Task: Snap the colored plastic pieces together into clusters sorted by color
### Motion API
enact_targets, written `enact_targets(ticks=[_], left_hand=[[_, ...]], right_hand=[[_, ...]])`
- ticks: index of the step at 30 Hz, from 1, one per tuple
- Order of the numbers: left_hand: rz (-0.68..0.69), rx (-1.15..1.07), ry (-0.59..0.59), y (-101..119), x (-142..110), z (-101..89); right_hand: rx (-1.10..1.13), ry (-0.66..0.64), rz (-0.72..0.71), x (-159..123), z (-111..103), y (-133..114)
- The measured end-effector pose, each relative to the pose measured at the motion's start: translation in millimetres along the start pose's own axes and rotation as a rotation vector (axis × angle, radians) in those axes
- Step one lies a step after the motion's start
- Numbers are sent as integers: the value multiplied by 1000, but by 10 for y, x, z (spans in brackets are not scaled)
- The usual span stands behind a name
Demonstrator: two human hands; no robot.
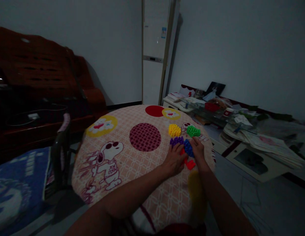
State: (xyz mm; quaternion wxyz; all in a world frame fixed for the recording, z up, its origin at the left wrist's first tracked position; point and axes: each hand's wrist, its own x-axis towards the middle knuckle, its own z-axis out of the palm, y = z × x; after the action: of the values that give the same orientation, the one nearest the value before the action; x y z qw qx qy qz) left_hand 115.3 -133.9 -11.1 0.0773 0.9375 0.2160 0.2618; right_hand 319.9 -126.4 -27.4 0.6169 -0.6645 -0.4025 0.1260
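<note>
Tablecloth reads JOE COOL; hands loosely spread over purple cluster, blue cluster

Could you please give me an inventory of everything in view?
yellow cluster: one, yellow, table's right half
green cluster: one, green, right of yellow
purple cluster: one, purple, at left fingertips
blue cluster: one, blue, between hands
red pieces: count unclear, red, between hands
table: one, pink patterned cloth, centre
bench: one, reddish-brown, left
chair: one, dark, left of table
printed cloth: one, blue and white, lower left
tall appliance: one, white, far wall
papers: several, mostly white, right
cup: one, dark red and white, right
other clutter: uncountable, mixed, right
left hand, right hand: two, bare, over table
</note>
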Motion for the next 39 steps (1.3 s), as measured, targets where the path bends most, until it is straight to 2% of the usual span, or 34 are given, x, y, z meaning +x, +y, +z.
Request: enact_targets(ticks=[3, 6, 8, 9, 12, 14, 16, 17, 18, 20, 22, 23, 25, 26, 28, 29, 31, 34, 39], left_hand=[[-149, -16, 117, -333, -60, -157], [-316, -40, 280, -805, -147, -373], [-462, -55, 272, -1172, -216, -528], [-545, -65, 252, -1357, -252, -604], [-749, -75, 321, -1843, -360, -807], [-859, -86, 399, -2055, -413, -913], [-891, -62, 463, -2140, -433, -991], [-874, -34, 480, -2129, -427, -1017], [-836, -5, 483, -2080, -410, -1030], [-716, 30, 441, -1869, -352, -1009], [-525, -34, 337, -1530, -287, -914], [-407, -78, 235, -1330, -261, -843], [-217, -128, 49, -932, -234, -682], [-143, -133, -35, -759, -234, -606], [-62, -105, -173, -523, -253, -494], [-51, -85, -213, -472, -267, -466], [-85, -26, -234, -504, -293, -470], [-239, 77, -161, -788, -329, -597], [-531, 233, -45, -1418, -451, -869]], right_hand=[[110, -152, 41, -53, 439, -135], [235, -256, 153, -96, 912, -284], [279, -345, 187, -171, 1253, -404], [285, -401, 179, -228, 1424, -472], [347, -632, 101, -438, 1873, -693], [380, -809, 40, -530, 2030, -835], [332, -877, -46, -505, 1996, -939], [285, -842, -92, -435, 1900, -965], [240, -736, -139, -327, 1755, -966], [133, -392, -200, -12, 1347, -885], [-51, -35, -221, 378, 866, -693], [-153, 128, -200, 575, 633, -568], [-330, 337, -111, 928, 246, -297], [-394, 370, -41, 1070, 112, -168], [-455, 350, 83, 1272, -10, 42], [-453, 306, 121, 1332, 2, 113], [-398, 194, 138, 1386, 142, 180], [-314, -15, 69, 1355, 510, 109], [-223, -382, -89, 1127, 1106, -227]])
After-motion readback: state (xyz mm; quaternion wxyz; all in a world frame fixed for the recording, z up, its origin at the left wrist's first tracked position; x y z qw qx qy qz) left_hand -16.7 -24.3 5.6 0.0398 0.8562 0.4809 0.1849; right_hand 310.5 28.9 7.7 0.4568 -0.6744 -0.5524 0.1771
